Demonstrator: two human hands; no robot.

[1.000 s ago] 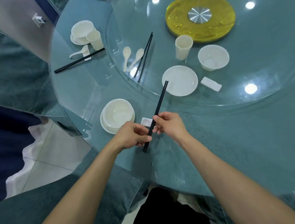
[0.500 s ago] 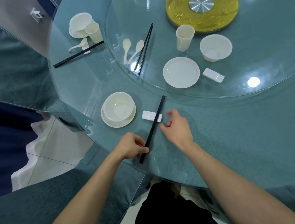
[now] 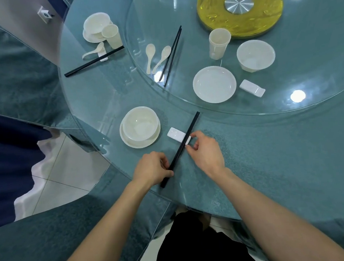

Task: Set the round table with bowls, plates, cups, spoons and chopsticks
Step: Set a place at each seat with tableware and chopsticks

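Left hand clamped on near end of chopsticks, which lie across the chopstick rest beside the bowl on the counter. My right hand pinches the rest's end. Risk: I nudge the rest and the sticks roll off or splay

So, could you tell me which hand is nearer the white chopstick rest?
Right. The right hand pinches the right end of the chopstick rest; the left hand grips the chopsticks farther down, away from it.

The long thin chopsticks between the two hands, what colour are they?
Plain black chopsticks, clearest in the head view.
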